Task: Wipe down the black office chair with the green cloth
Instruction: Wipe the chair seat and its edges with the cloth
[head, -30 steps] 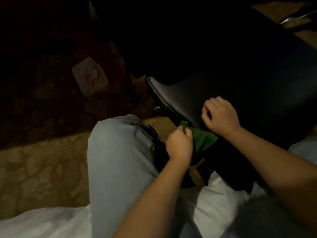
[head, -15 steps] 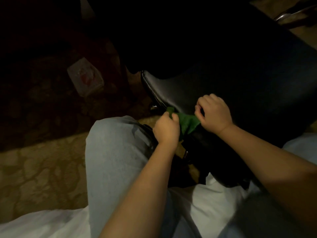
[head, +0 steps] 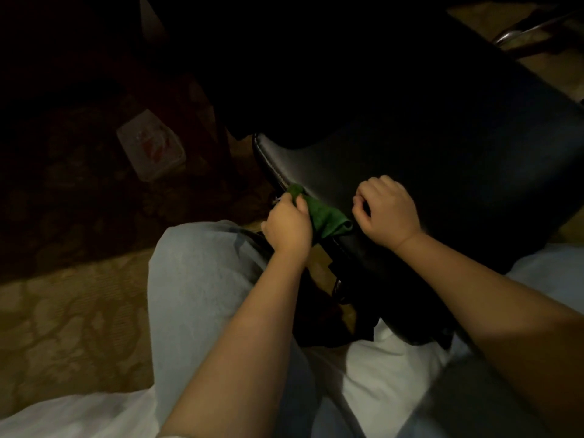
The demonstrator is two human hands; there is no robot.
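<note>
Here, green cloth (head: 327,216) in left hand (head: 287,224)

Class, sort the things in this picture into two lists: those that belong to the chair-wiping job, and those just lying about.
Belongs to the job: black office chair; green cloth, gripped by the left hand at the chair's edge; right hand, fingers curled, resting on the chair.

Just lying about: clear packet with red print; patterned carpet; metal leg at top right.
</note>
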